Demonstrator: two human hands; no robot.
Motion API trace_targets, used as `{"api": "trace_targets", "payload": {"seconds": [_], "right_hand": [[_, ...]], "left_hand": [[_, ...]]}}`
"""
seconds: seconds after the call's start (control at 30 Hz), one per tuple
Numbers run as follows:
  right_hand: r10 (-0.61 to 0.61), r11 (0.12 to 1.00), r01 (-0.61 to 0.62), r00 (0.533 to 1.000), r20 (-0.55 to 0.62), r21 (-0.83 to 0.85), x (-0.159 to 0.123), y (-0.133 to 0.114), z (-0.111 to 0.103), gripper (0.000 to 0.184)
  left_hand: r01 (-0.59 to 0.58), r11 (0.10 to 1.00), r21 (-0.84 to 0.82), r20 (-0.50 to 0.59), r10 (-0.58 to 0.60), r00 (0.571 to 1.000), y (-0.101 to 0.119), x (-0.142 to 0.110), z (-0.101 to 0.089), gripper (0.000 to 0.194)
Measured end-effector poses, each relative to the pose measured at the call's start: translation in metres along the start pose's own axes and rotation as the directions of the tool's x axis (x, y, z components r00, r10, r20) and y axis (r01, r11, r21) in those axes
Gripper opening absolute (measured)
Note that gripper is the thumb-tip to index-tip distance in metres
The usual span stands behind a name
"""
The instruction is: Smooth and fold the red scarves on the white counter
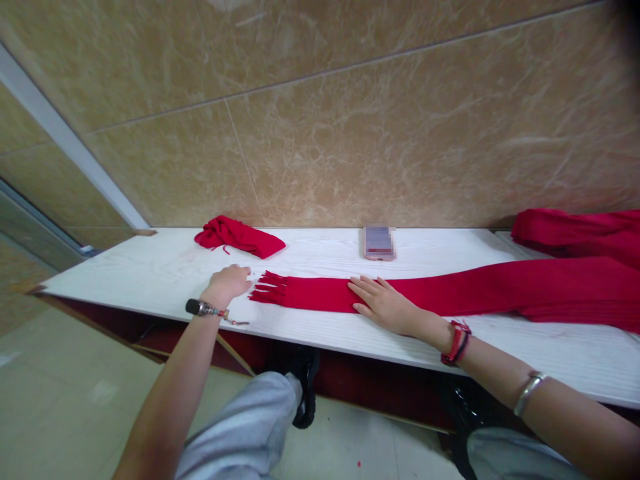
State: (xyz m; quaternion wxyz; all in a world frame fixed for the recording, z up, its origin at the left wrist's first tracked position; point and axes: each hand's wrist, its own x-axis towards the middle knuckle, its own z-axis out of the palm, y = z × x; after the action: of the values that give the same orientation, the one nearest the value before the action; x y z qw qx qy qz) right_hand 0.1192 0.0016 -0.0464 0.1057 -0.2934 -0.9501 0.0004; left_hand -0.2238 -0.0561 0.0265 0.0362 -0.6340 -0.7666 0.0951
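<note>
A long red scarf with a fringed end lies stretched along the white tabletop. My right hand rests flat on the scarf, fingers stretched out and slightly apart. Just left of the fringe, my left hand is at the tabletop with its fingers curled in. Whether anything small is between those fingers is hidden. Toward the right edge the scarf widens into stacked layers of red cloth.
A crumpled red cloth lies at the back left. A phone sits near the tiled wall. More bunched red fabric is at the back right. Open shelving shows below the table's front edge, by my legs.
</note>
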Motion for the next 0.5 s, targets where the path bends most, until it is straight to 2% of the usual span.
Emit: {"api": "trace_targets", "payload": {"seconds": [0.03, 0.1, 0.13, 0.17, 0.23, 0.3, 0.33, 0.4, 0.5], "right_hand": [[0.001, 1.000, -0.001, 1.000, -0.002, 0.001, 0.000, 0.000, 0.000, 0.054], [0.005, 1.000, -0.005, 1.000, -0.003, 0.002, 0.000, 0.001, 0.001, 0.054], [0.006, 1.000, -0.006, 1.000, 0.000, 0.000, 0.000, 0.001, 0.001, 0.054], [0.006, 1.000, -0.006, 1.000, 0.003, -0.002, 0.000, 0.001, 0.001, 0.055], [0.007, 1.000, -0.007, 1.000, 0.009, -0.005, 0.000, 0.000, 0.001, 0.056], [0.008, 1.000, -0.008, 1.000, 0.009, -0.003, 0.000, 0.000, -0.001, 0.055], [0.010, 1.000, -0.010, 1.000, 0.008, -0.001, 0.000, -0.001, -0.001, 0.055], [0.012, 1.000, -0.012, 1.000, 0.008, 0.001, 0.000, -0.001, -0.002, 0.054], [0.009, 1.000, -0.009, 1.000, 0.005, 0.000, 0.000, -0.001, -0.001, 0.054]], "left_hand": [[-0.094, 0.995, -0.017, -0.053, 0.093, 0.994, 0.009, 0.001, -0.001, 0.028], [-0.337, 0.940, -0.055, -0.132, 0.328, 0.936, 0.029, 0.003, -0.001, 0.029], [-0.416, 0.907, -0.064, -0.136, 0.405, 0.904, 0.038, 0.004, -0.001, 0.029], [-0.437, 0.898, -0.060, -0.120, 0.428, 0.896, 0.045, 0.006, -0.001, 0.028], [-0.333, 0.943, -0.008, -0.068, 0.331, 0.941, 0.051, 0.006, -0.001, 0.025], [-0.121, 0.991, 0.064, -0.020, 0.122, 0.992, 0.047, 0.006, -0.002, 0.023], [-0.019, 0.995, 0.093, 0.001, 0.019, 1.000, 0.043, 0.004, -0.003, 0.024], [0.136, 0.982, 0.130, 0.043, -0.143, 0.989, 0.030, 0.002, -0.005, 0.026], [0.249, 0.956, 0.152, 0.080, -0.263, 0.961, 0.015, -0.004, -0.008, 0.029]]}}
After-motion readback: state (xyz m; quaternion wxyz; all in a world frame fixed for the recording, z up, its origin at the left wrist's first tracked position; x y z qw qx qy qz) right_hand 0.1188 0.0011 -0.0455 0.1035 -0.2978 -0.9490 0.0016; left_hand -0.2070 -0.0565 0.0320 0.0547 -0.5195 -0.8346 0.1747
